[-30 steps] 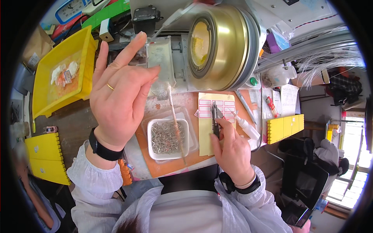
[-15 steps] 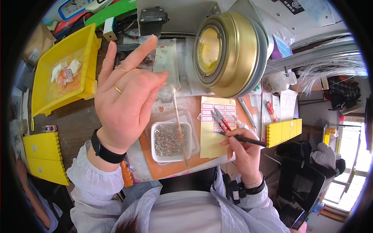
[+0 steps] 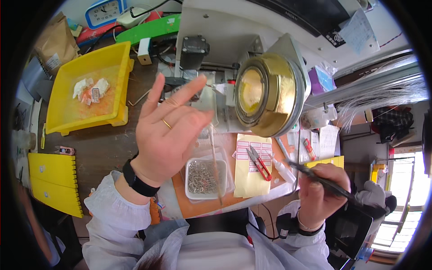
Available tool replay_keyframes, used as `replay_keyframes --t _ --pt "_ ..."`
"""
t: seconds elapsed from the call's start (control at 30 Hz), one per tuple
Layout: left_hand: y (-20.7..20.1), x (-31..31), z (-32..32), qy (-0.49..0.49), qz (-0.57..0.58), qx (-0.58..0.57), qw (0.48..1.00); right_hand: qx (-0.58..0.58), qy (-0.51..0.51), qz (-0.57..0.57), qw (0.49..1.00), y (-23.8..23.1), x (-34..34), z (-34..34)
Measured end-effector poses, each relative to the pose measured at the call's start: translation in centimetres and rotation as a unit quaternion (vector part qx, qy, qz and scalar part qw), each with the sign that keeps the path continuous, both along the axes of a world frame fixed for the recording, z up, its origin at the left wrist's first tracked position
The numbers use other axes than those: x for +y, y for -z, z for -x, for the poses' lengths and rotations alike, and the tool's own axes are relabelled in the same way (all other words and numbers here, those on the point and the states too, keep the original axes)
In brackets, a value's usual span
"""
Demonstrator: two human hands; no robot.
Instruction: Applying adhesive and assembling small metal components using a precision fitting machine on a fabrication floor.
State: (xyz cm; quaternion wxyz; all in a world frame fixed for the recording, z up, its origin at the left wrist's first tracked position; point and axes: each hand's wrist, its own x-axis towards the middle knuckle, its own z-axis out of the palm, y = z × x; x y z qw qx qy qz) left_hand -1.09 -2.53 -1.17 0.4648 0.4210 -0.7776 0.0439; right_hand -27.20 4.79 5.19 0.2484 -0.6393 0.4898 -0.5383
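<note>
My left hand (image 3: 168, 135) is raised over the bench, thumb and forefinger pinched together, the other fingers stretched out. Anything between those fingertips is too small to make out. Below them a thin, pale stick (image 3: 214, 159) slants across a white tray (image 3: 188, 186) of small bent metal pieces (image 3: 202, 174). Whether the pinch touches the stick's upper end, I cannot tell. At the right, my right hand (image 3: 325, 193) grips a slim black pointed tool (image 3: 317, 177), its tip toward the bench. Red-handled snips (image 3: 261, 166) lie on a yellow sheet with labels (image 3: 245, 189), apart from both hands.
A gold-coloured round machine head (image 3: 274, 94) stands beyond the tray. Far left is a yellow bin (image 3: 63, 123) with crumpled white material inside. A yellow notched board (image 3: 54, 180) lies nearer. Beside the snips is a white bottle (image 3: 284, 172); pale strands (image 3: 378, 101) hang at right.
My right hand has moved right with the black tool, away from the snips, uncovering their handles. The whole view has shifted, and my left hand keeps its pinched pose.
</note>
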Motion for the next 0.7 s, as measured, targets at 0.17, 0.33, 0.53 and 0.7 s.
replay_keyframes --t 0.17,0.33,0.53,0.7 --pt "0.4 0.1 -0.3 0.000 0.008 0.018 1.000 0.050 -0.074 0.173 0.981 -3.4 -2.8 -2.4" --pt "0.5 -0.1 -0.1 0.016 0.013 0.040 0.999 0.247 -0.104 0.162 0.950 -5.3 -3.8 -3.7" --pt "0.5 0.1 -0.4 0.034 0.008 0.044 0.998 0.351 -0.093 0.219 0.905 -6.2 -5.3 -6.3" --pt "0.7 0.1 -0.3 0.039 0.012 0.070 0.997 0.349 -0.075 0.224 0.907 -6.4 -4.5 -6.9"
